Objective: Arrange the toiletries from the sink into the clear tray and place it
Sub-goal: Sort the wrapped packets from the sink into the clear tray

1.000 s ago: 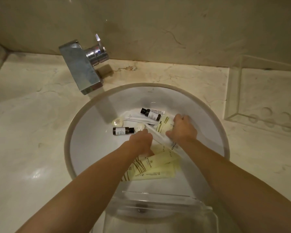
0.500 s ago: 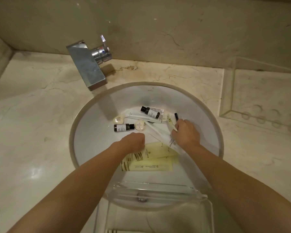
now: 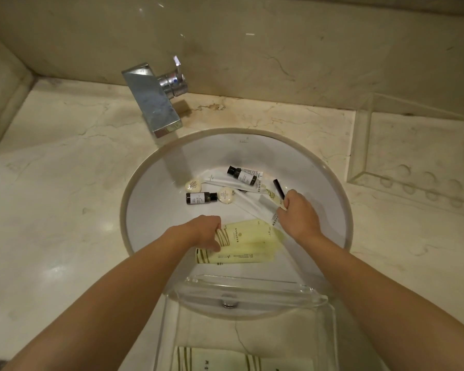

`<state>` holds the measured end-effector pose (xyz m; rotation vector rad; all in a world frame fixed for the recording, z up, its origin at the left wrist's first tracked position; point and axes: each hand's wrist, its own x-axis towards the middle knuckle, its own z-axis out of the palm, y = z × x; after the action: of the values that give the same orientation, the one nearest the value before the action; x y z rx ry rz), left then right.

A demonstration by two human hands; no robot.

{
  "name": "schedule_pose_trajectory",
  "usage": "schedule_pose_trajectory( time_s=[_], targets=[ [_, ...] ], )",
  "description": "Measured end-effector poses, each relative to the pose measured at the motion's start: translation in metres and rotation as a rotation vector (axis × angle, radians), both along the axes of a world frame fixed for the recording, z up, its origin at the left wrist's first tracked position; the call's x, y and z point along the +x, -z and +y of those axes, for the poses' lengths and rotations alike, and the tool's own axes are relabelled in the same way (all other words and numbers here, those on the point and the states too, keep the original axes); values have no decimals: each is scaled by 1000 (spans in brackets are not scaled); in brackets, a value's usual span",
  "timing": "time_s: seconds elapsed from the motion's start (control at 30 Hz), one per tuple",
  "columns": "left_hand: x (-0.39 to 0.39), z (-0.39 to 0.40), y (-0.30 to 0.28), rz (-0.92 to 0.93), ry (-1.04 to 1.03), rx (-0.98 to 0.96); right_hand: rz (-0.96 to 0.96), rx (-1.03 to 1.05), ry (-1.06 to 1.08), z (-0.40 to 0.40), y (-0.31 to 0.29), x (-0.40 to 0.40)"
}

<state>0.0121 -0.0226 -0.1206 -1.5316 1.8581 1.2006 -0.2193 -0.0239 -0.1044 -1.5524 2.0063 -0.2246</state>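
Observation:
The round white sink holds several toiletries. My left hand grips a pale yellow packet that lies on a second yellow packet. My right hand pinches a thin striped sachet with a black comb sticking out above my fingers, over long white sachets. Two small dark bottles and two round soaps lie farther back. The clear tray overlaps the sink's near rim, with striped packets inside it.
A chrome faucet juts over the sink's far left rim. Another clear acrylic tray with round dimples stands on the marble counter at the right, against the wall. A side wall closes the counter at the far left.
My right hand has lifted the striped sachet and comb up off the pile. My left hand has closed on the yellow packet and drawn it slightly nearer. The view has tilted down, showing more of the near tray.

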Motion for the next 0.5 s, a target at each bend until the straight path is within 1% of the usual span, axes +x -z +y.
schedule_pose_trajectory(
  time_s=[0.1,0.33,0.5],
  targets=[
    [2,0,1,21,-83,-24,-91,0,53,3,-1,-3],
    [8,-3,7,107,-484,-71,-169,76,37,9,1,-5],
    [8,-4,3,188,-607,81,-229,199,18,14,7,-4]
  ],
)
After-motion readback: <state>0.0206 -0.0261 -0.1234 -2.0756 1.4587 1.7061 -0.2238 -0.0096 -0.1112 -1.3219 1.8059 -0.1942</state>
